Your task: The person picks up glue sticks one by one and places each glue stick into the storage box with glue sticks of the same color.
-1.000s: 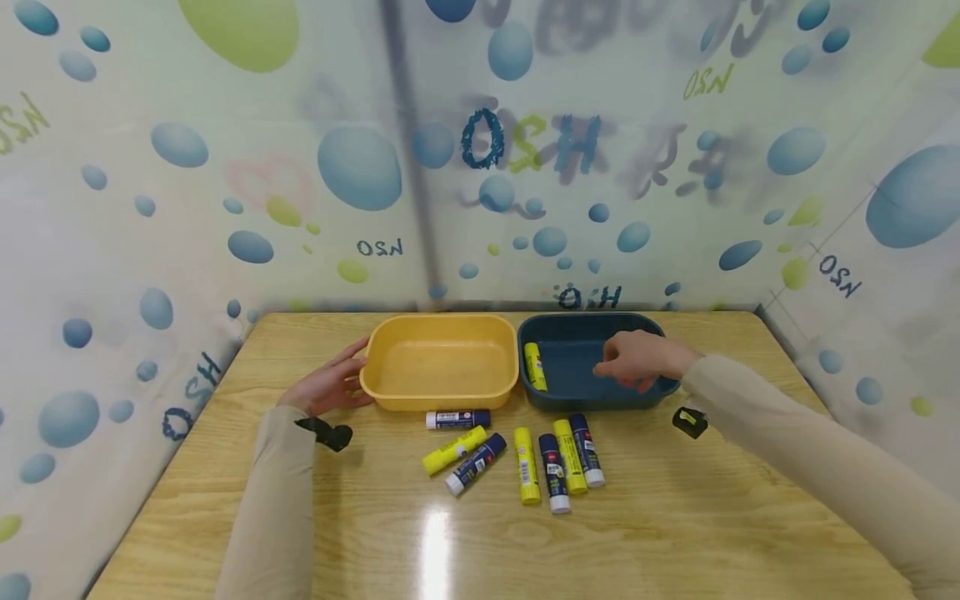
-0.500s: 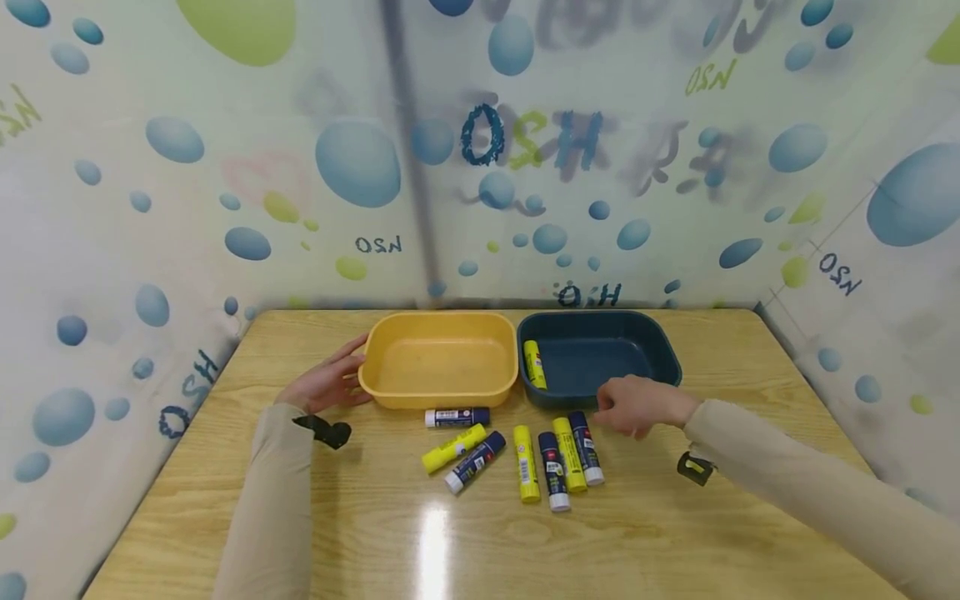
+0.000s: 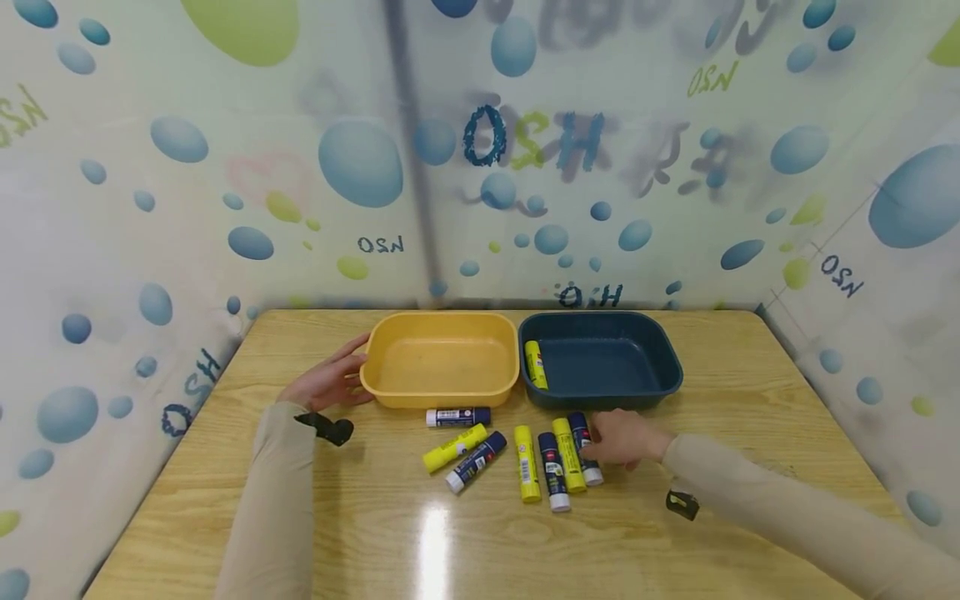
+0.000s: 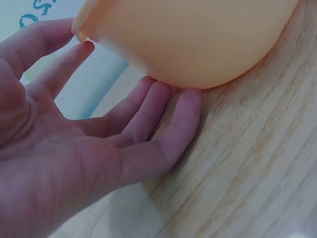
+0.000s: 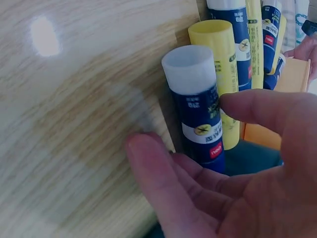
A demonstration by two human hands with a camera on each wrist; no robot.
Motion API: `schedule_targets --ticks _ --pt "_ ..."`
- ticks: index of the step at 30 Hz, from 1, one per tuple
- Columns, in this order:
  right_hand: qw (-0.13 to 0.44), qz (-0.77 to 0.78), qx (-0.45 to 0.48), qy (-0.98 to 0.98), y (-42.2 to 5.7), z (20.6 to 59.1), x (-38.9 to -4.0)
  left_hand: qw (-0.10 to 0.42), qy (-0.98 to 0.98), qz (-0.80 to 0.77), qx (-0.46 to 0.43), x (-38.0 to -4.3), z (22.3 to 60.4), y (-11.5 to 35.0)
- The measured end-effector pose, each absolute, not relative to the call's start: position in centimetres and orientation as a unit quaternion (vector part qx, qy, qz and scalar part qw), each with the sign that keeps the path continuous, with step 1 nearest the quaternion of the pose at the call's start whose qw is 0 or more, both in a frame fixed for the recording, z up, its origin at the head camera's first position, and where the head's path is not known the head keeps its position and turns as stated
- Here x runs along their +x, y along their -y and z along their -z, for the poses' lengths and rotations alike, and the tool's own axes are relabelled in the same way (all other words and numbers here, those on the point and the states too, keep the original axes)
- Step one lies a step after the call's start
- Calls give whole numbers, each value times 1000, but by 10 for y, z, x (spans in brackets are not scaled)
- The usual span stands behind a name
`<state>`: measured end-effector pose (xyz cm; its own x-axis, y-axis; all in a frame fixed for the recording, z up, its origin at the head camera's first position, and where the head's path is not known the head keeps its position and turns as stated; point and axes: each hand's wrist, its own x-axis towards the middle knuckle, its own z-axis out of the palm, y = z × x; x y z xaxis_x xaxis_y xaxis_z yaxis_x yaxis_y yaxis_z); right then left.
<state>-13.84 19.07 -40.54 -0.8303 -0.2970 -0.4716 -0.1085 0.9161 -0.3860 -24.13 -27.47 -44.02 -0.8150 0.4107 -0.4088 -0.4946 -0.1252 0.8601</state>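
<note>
My right hand (image 3: pixel 624 437) was open around the navy glue stick (image 5: pixel 200 124), fingers to either side of it, not clasping it. The glue stick lay on the table (image 3: pixel 360 533) before the dark blue tray (image 3: pixel 611 400), its long axis running away from me: white end towards me and slightly right, navy end towards the tray. 1 yellow glue stick (image 3: pixel 567 454) lay just left, nearly parallel. My left hand (image 3: pixel 322 387), fingers loosely bent, touched the yellow tray's (image 3: pixel 438 401) left wall.
</note>
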Motion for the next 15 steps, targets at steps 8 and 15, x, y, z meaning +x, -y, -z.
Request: schedule_targets --ticks 8,15 --pt "248 165 -112 -948 -182 411 -138 300 -578 -758 -37 -241 440 273" --pt "233 160 -115 -952 -179 411 -141 300 -566 -767 -44 -242 441 275"
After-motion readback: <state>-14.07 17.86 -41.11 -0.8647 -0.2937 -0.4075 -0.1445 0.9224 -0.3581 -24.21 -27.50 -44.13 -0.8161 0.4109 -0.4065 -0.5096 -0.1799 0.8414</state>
